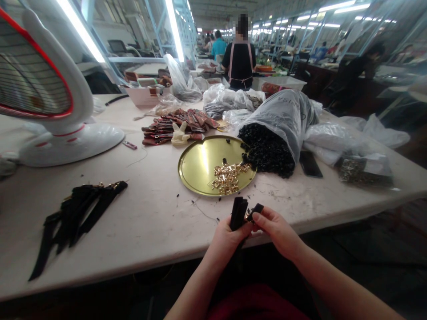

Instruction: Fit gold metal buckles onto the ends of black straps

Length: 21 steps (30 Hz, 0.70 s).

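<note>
At the table's front edge my left hand (231, 235) is closed around several black straps (238, 213) that stand upright in it. My right hand (275, 229) pinches the end of one black strap (256, 211) just beside them. A bit of gold metal shows between the two hands, mostly hidden by fingers. Past the hands lies a round gold tray (196, 164) with a pile of gold buckles (228, 180) on it. Over on the left, a bundle of black straps (83, 204) with gold metal at the ends rests on the table.
A plastic bag (280, 111) spills small black pieces (267, 151) onto the tray's right rim. Beside it lie a phone (311, 164) and a bag of metal parts (365, 171). Brown-red folded pieces (180, 124) lie behind the tray; a white fan (73, 138) stands left. A person (238, 62) stands beyond.
</note>
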Each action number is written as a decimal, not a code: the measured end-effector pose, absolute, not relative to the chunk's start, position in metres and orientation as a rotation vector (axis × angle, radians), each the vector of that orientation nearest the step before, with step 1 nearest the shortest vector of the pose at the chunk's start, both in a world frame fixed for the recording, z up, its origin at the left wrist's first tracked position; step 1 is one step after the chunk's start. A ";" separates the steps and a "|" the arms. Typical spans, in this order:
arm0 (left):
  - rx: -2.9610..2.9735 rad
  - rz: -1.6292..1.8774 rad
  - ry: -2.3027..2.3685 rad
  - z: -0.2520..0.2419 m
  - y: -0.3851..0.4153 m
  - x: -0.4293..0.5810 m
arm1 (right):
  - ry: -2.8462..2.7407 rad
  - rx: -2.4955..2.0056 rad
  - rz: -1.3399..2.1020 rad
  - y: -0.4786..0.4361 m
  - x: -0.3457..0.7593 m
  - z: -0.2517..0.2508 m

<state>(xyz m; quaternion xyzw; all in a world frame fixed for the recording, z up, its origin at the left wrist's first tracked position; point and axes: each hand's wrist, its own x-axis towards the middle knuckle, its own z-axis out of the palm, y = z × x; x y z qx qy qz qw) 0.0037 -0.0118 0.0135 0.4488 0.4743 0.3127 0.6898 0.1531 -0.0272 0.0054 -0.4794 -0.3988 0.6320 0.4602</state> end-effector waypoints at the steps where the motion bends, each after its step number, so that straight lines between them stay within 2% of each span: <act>1: 1.007 0.703 1.058 0.014 -0.012 0.004 | -0.952 -1.167 1.582 -0.026 0.153 0.005; 7: 1.008 0.726 1.054 0.019 -0.014 0.006 | -0.807 -1.086 1.732 -0.023 0.155 0.003; 14: 1.067 0.763 1.068 0.020 -0.017 0.009 | -0.888 -1.163 1.686 -0.022 0.157 0.002; 21: 1.112 0.761 1.131 0.014 -0.015 0.004 | -0.734 -1.076 1.884 -0.021 0.159 0.006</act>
